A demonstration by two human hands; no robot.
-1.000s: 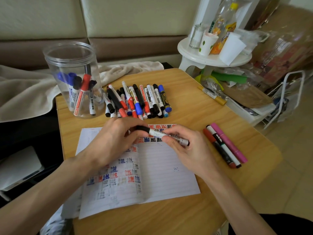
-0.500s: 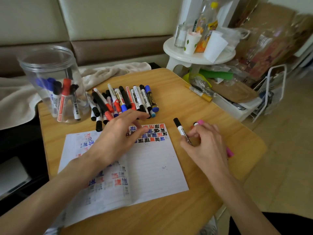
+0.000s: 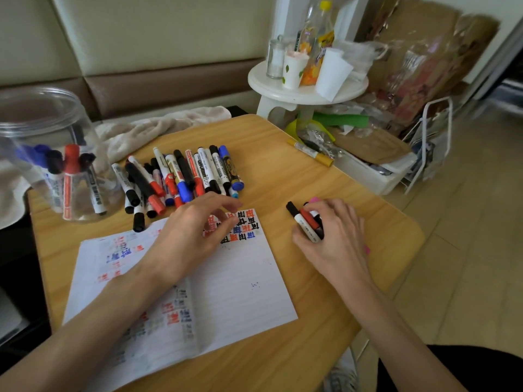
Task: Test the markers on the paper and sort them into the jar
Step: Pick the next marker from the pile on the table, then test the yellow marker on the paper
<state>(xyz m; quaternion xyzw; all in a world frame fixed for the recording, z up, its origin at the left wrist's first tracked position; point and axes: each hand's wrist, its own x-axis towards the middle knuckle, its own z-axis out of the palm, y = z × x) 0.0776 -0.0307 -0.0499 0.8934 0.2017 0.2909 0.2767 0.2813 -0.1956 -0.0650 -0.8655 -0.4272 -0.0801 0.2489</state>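
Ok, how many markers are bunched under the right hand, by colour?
White markers, black-capped: 2 (one mostly hidden)
Red marker: 1
Pink marker: 1
Total: 4, with the right hand curled over them.

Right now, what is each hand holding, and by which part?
The right hand grips a white black-capped marker and a red marker by their rear barrels, caps sticking out. The left hand holds nothing.
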